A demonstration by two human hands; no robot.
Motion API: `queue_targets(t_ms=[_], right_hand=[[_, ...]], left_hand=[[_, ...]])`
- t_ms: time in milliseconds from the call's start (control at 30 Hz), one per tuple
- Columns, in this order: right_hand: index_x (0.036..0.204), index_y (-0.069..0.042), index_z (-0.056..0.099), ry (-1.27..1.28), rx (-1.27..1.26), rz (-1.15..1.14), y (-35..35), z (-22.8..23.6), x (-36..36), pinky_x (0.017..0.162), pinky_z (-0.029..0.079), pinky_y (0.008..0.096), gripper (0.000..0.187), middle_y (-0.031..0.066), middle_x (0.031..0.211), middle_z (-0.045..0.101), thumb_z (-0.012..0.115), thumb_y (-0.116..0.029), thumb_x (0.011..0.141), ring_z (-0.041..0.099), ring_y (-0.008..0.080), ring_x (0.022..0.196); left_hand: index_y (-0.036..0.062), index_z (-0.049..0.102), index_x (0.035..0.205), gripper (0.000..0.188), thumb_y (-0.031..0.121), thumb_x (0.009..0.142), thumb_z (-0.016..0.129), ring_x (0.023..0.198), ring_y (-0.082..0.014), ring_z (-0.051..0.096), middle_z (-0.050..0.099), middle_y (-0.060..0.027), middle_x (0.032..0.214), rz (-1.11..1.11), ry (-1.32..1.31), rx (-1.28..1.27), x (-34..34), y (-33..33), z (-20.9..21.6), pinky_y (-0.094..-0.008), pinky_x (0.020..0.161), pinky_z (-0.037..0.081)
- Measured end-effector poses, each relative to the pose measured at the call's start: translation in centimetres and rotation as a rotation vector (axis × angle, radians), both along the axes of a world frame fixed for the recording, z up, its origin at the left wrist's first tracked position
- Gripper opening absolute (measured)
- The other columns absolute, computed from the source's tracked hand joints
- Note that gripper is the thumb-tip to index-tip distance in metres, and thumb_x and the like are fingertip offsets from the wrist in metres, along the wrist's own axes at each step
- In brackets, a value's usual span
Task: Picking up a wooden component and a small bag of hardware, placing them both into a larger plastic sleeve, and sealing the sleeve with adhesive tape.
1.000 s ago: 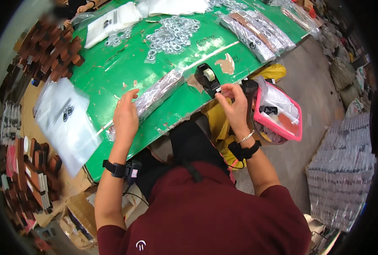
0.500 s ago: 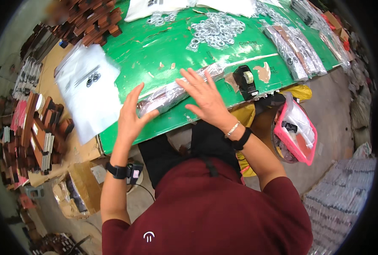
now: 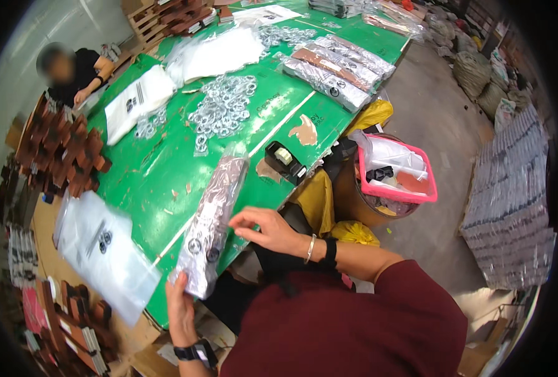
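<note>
A long flat brown bundle sealed in a clear plastic bag (image 3: pixel 208 217) lies slantwise near the front edge of the green table. My left hand (image 3: pixel 179 305) grips its near end, thumb on top and the other fingers partly hidden. Just right of the bundle, my right hand (image 3: pixel 263 229) hovers with half-bent fingers; nothing shows between them. A black tape dispenser (image 3: pixel 285 162) stands at the table edge beyond the right hand. To the left lie flat clear plastic bags (image 3: pixel 103 251) with black print.
Small clear packets of ring-shaped parts (image 3: pixel 222 107) are heaped on the table (image 3: pixel 159 163). More bagged bundles (image 3: pixel 335 72) lie at the far right. A pink basket (image 3: pixel 397 191) sits beside the table. Brown wooden pieces (image 3: pixel 59 151) are stacked left, near another person (image 3: pixel 78 72).
The view has swung to the right. My left hand has closed on the bundle's near end, and the bundle now points more away from me. The right hand's spread fingers have bent.
</note>
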State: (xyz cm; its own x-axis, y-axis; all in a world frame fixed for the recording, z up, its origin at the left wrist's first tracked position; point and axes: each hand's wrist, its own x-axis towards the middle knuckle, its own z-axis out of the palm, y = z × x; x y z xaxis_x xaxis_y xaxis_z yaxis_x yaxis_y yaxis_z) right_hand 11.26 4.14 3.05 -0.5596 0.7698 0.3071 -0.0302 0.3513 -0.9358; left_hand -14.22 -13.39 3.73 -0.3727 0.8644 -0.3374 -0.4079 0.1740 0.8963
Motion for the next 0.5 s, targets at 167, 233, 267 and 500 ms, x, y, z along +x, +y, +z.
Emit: queue_targets(t_ms=[167, 233, 267, 500], right_hand=[[0.115, 0.0, 0.068, 0.039, -0.282, 0.228, -0.2, -0.5, 0.6, 0.079, 0.052, 0.026, 0.025, 0.0036, 0.099, 0.072, 0.071, -0.018, 0.097, 0.066, 0.0099, 0.088], [0.145, -0.003, 0.05, 0.116, -0.521, 0.395, -0.1, -0.4, 1.3, 0.095, 0.051, 0.0308, 0.057, 0.007, 0.128, 0.065, 0.073, -0.018, 0.096, 0.064, 0.014, 0.109], [0.145, -0.003, 0.05, 0.124, -0.516, 0.39, 0.1, -0.1, 1.8, 0.095, 0.051, 0.0308, 0.057, 0.007, 0.128, 0.065, 0.073, -0.018, 0.096, 0.064, 0.014, 0.109], [0.16, -0.001, 0.022, 0.315, -0.39, 0.306, -0.9, 3.0, 4.9, 0.123, 0.024, 0.0389, 0.095, 0.0105, 0.157, 0.04, 0.08, -0.03, 0.09, 0.036, 0.0222, 0.146]], left_hand=[[-0.0046, 0.041, 0.149, 0.078, 0.034, 0.091, 0.077, 0.131, -0.03, 0.056, 0.056, -0.015, 0.144, 0.084, -0.116, 0.125, 1.7, -0.2, 0.0, -0.0463, 0.114, 0.042], [-0.0028, 0.039, 0.151, 0.079, 0.039, 0.093, 0.074, 0.133, -0.0313, 0.054, 0.054, -0.0152, 0.146, 0.051, -0.192, 0.153, 2.9, 0.5, 0.4, -0.0487, 0.115, 0.041], [-0.0028, 0.039, 0.151, 0.079, 0.039, 0.093, 0.074, 0.133, -0.0313, 0.054, 0.054, -0.0152, 0.146, 0.044, -0.186, 0.155, 3.4, 1.3, 0.7, -0.0487, 0.115, 0.041], [0.0081, 0.037, 0.154, 0.08, 0.054, 0.096, 0.066, 0.136, -0.0277, 0.052, 0.052, -0.0107, 0.149, -0.294, -0.227, 0.23, 11.7, 6.9, 1.7, -0.0457, 0.115, 0.041]])
